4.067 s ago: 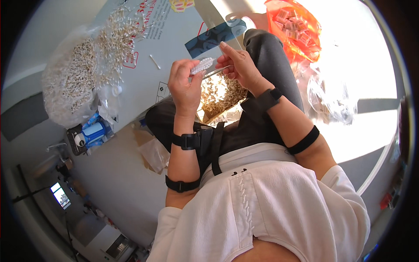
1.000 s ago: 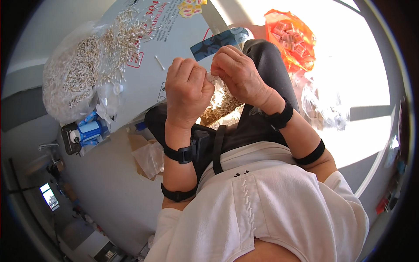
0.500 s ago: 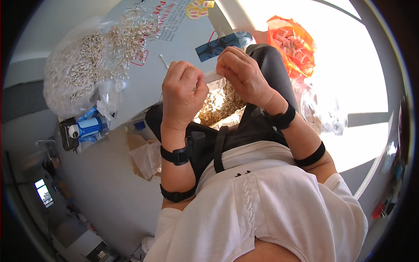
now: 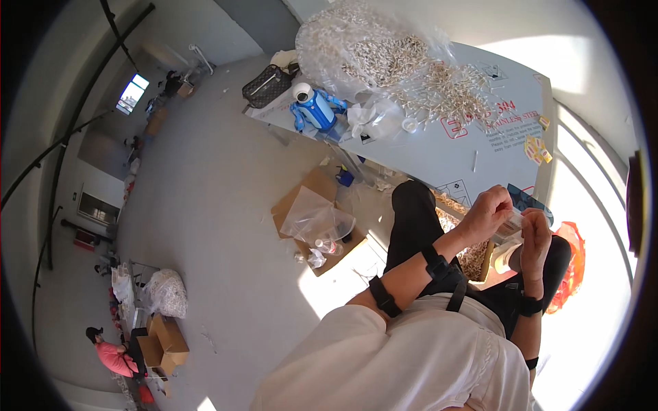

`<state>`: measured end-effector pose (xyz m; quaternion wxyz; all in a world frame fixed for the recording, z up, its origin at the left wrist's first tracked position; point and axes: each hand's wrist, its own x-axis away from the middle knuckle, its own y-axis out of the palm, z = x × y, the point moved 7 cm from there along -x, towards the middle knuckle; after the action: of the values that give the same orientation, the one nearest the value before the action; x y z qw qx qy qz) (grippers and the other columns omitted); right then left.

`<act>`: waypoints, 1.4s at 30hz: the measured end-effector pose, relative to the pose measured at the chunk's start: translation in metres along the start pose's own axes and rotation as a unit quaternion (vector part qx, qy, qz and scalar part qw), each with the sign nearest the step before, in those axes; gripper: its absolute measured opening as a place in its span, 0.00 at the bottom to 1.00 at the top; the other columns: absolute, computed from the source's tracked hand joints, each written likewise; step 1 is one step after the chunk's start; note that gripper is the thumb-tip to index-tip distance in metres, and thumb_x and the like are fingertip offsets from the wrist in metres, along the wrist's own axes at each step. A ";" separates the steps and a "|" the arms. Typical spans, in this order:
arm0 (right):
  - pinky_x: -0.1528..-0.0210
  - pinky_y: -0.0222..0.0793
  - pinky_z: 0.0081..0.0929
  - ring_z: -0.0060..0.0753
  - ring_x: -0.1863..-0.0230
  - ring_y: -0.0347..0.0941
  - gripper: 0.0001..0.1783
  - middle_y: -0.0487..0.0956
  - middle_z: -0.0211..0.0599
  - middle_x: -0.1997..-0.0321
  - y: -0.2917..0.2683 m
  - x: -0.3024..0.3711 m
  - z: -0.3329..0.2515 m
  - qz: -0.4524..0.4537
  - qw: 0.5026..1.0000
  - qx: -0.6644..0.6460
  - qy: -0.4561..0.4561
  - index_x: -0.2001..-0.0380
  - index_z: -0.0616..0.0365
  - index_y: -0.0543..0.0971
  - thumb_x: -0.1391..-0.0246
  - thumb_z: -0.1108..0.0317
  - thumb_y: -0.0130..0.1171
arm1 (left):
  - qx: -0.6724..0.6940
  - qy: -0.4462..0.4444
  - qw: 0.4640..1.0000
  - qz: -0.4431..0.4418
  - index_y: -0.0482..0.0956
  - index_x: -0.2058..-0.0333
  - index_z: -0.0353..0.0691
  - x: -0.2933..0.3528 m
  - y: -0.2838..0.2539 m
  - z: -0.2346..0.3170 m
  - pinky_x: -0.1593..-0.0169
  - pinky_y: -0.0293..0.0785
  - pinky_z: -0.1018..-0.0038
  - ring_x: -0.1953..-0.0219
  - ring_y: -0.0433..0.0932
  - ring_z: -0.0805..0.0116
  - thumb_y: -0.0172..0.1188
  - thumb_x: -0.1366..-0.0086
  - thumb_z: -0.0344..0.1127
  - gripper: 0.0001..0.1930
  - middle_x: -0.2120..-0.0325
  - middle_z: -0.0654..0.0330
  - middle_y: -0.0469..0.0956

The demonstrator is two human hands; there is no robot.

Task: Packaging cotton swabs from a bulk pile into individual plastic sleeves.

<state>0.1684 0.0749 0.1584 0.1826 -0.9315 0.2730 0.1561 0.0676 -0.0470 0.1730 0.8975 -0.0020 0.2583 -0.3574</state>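
Between my two hands is a small clear plastic bag [image 4: 507,230], pinched at its edges. My left hand [image 4: 484,215] is closed on its left side, with the fingertips partly hidden. My right hand [image 4: 536,244] grips the bag's right side between thumb and fingers. Under them, between my knees, sits a cardboard box [image 4: 486,266] holding a mass of cotton swabs [image 4: 471,259]. One loose cotton swab [image 4: 475,161] lies on the table [image 4: 439,154] ahead. Whether anything is inside the bag I cannot tell.
A large clear bag of swabs [image 4: 384,58] spills over the table, beside a blue bottle [image 4: 317,109] and a dark pouch [image 4: 270,86]. Yellow packets [image 4: 537,150] lie at the right. An orange bag [image 4: 567,264] stands by my right knee. Far left, a person [image 4: 115,356] sits near cartons [image 4: 164,344].
The view has swung left, so my hands and the box now appear farther right and more of the room shows. The clear bag between my hands has come into plainer sight.
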 end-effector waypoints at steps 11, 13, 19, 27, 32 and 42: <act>0.75 0.57 0.22 0.23 0.78 0.58 0.05 0.71 0.32 0.70 0.017 0.009 -0.005 -0.059 0.997 0.039 -0.016 0.75 0.63 0.70 0.54 0.82 0.55 | -0.138 -0.025 0.988 -0.058 0.68 0.72 0.35 0.014 0.010 -0.007 0.66 0.69 0.59 0.67 0.74 0.44 0.58 0.44 0.26 0.06 0.72 0.49 0.72; 0.75 0.57 0.21 0.22 0.78 0.58 0.05 0.71 0.33 0.70 0.008 0.012 -0.005 -0.051 0.996 0.068 -0.038 0.75 0.63 0.69 0.54 0.82 0.54 | -0.124 -0.025 0.990 -0.064 0.68 0.72 0.35 0.018 0.015 -0.007 0.66 0.69 0.61 0.68 0.74 0.46 0.58 0.43 0.26 0.06 0.72 0.50 0.72; 0.74 0.59 0.19 0.15 0.76 0.62 0.03 0.73 0.28 0.71 -0.053 0.029 0.049 0.060 0.996 0.051 0.051 0.73 0.63 0.71 0.49 0.81 0.52 | -0.048 -0.078 0.995 0.048 0.70 0.76 0.34 0.009 -0.027 -0.027 0.74 0.64 0.74 0.78 0.67 0.75 0.60 0.44 0.26 0.07 0.83 0.62 0.69; 0.46 0.67 0.28 0.29 0.50 0.74 0.27 0.78 0.38 0.52 0.020 0.019 0.021 -0.085 0.933 -0.301 0.178 0.46 0.62 0.72 0.48 0.63 0.64 | 0.306 -0.257 0.916 0.037 0.72 0.75 0.37 0.010 -0.010 -0.026 0.80 0.60 0.84 0.81 0.63 0.82 0.61 0.37 0.30 0.09 0.81 0.68 0.69; 0.70 0.69 0.10 0.12 0.73 0.75 0.11 0.81 0.27 0.71 0.015 0.033 0.034 -0.089 0.918 -0.296 0.250 0.62 0.62 0.81 0.45 0.65 0.63 | 0.237 -0.215 0.947 0.037 0.76 0.58 0.31 0.013 0.006 -0.016 0.62 0.73 0.80 0.71 0.74 0.77 0.67 0.41 0.32 0.15 0.72 0.62 0.76; 0.72 0.67 0.11 0.12 0.75 0.72 0.08 0.77 0.24 0.76 0.014 0.042 0.027 -0.080 0.919 -0.290 0.256 0.70 0.63 0.80 0.48 0.69 0.65 | 0.257 -0.188 0.947 0.033 0.78 0.58 0.29 0.024 0.025 -0.016 0.58 0.72 0.79 0.65 0.75 0.77 0.68 0.45 0.27 0.16 0.66 0.60 0.79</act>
<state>0.1893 0.0567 0.1144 -0.1599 -0.9705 0.1778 -0.0310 0.0910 -0.0407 0.1432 0.9111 0.1697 -0.0158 -0.3753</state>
